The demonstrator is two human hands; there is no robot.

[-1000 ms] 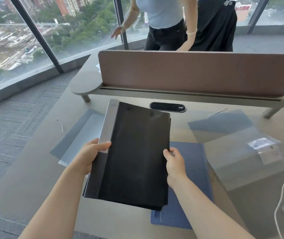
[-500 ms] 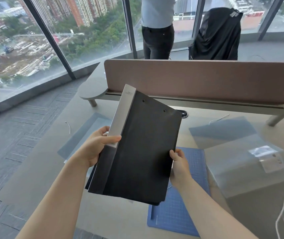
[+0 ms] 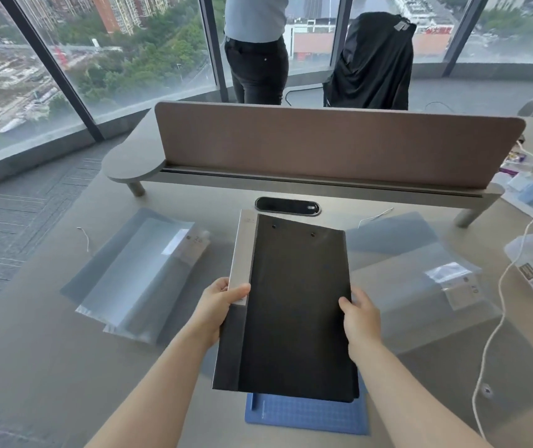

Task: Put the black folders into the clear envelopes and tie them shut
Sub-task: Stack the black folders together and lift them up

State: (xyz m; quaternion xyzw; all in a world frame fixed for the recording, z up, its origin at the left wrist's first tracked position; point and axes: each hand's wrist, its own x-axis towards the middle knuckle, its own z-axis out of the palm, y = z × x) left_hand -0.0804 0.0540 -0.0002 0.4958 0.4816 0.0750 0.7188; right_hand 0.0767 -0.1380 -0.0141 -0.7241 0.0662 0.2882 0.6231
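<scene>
Black folders (image 3: 294, 305) are held in a stack above the middle of the desk (image 3: 48, 350). The stack is gripped by both hands. The left hand (image 3: 218, 307) is closed on the left edge, with the thumb laid on top of a grey strip (image 3: 242, 253) that runs down that side. The right hand (image 3: 360, 313) is closed on the right edge, with the thumb on the top cover and the fingers hidden under the stack. Two small holes can be seen near the far end of the top cover.

A blue mat (image 3: 307, 415) is seen on the desk below the near end of the stack. Most of it is hidden by the folders.

Clear envelopes are laid flat on the desk on both sides. One pile of envelopes (image 3: 135, 276) is to the left of the folders, and a thin white string (image 3: 84, 237) is seen just beyond its far left corner. More envelopes (image 3: 427, 286) are spread to the right, with another white string (image 3: 375, 217) near their far edge.

A dark oval slot (image 3: 288, 206) is set in the desk just past the folders. Behind it, a brown divider panel (image 3: 336, 143) is stood across the desk. A long white cable (image 3: 498, 324) is trailed down the right side of the desk.

A standing person (image 3: 255, 50) is seen by the window beyond the panel, next to a chair (image 3: 372, 59) draped in black cloth.
</scene>
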